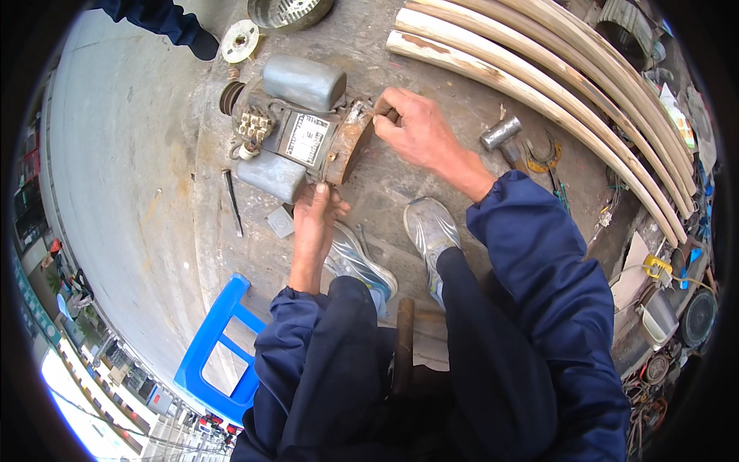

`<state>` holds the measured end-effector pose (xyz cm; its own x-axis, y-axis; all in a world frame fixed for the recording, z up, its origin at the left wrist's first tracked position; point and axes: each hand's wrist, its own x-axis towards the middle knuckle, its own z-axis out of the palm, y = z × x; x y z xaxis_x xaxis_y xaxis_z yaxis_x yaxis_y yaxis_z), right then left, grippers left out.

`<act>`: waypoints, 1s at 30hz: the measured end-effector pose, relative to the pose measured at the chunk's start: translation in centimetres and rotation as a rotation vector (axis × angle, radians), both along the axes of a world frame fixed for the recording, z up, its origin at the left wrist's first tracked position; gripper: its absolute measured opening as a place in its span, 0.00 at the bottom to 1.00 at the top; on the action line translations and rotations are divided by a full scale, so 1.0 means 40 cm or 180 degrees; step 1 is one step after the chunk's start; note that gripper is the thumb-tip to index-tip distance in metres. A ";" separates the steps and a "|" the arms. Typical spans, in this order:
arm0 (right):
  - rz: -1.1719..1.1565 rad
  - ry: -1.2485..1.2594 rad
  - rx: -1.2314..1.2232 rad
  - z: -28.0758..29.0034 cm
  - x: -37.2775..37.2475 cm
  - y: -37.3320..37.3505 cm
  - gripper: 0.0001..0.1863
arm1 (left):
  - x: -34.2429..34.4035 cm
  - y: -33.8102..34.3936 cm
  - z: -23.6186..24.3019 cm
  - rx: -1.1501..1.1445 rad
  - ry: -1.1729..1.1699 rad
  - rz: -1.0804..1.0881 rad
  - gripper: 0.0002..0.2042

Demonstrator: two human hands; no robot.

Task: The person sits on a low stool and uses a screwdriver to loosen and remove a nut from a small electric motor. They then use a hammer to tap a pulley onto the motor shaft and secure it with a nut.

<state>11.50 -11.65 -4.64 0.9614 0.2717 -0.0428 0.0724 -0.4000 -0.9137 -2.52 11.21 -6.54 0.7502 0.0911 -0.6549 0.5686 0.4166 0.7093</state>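
Observation:
An electric motor (286, 145) lies on the ground before my feet. It has two grey humped covers, a printed plate, a cluster of brass terminals (255, 125) and a rusty end ring (344, 154). My left hand (314, 219) grips the motor's near corner below that ring, its thumb against the edge and the other fingers curled. At the far corner of the ring, my right hand (416, 127) is closed in a pinch. What lies between those fingertips is too small to make out. A grooved pulley (230, 98) sits at the motor's left end.
A hammer (501, 133) and yellow calipers-like tool (545, 156) lie right of my right hand. Long curved wooden poles (493, 71) cross the upper right. A dark metal bar (232, 203) and blue plastic stool (202, 362) are left. Another person's foot (204, 45) stands upper left.

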 end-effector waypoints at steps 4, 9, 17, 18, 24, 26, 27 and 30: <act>-0.0114 0.0056 -0.0129 0.011 0.006 -0.009 0.08 | 0.000 0.001 0.000 0.0004 0.0001 -0.0023 0.15; 0.0088 0.0222 -0.0117 0.010 0.007 -0.003 0.10 | 0.001 0.000 0.001 0.0030 -0.0035 -0.0053 0.16; 0.0099 0.0407 -0.0146 0.014 0.015 0.000 0.12 | -0.001 -0.002 0.002 0.0012 0.0004 0.0007 0.15; 0.0078 0.0445 -0.0146 0.016 0.017 0.003 0.12 | -0.002 -0.003 0.003 0.0010 0.0006 0.0025 0.15; -0.0206 0.0490 -0.0084 0.021 0.017 0.037 0.14 | 0.001 -0.010 0.013 -0.0020 0.0006 0.0102 0.14; -0.0263 0.0559 -0.0061 0.022 0.015 0.040 0.14 | 0.000 -0.014 0.019 0.0009 0.0043 0.0134 0.14; -0.0277 0.0593 -0.0083 0.023 0.013 0.041 0.14 | 0.000 -0.016 0.022 0.0003 0.0069 0.0167 0.14; -0.0312 0.0633 -0.0142 0.026 0.013 0.039 0.14 | 0.001 -0.020 0.027 0.0074 0.0084 0.0186 0.14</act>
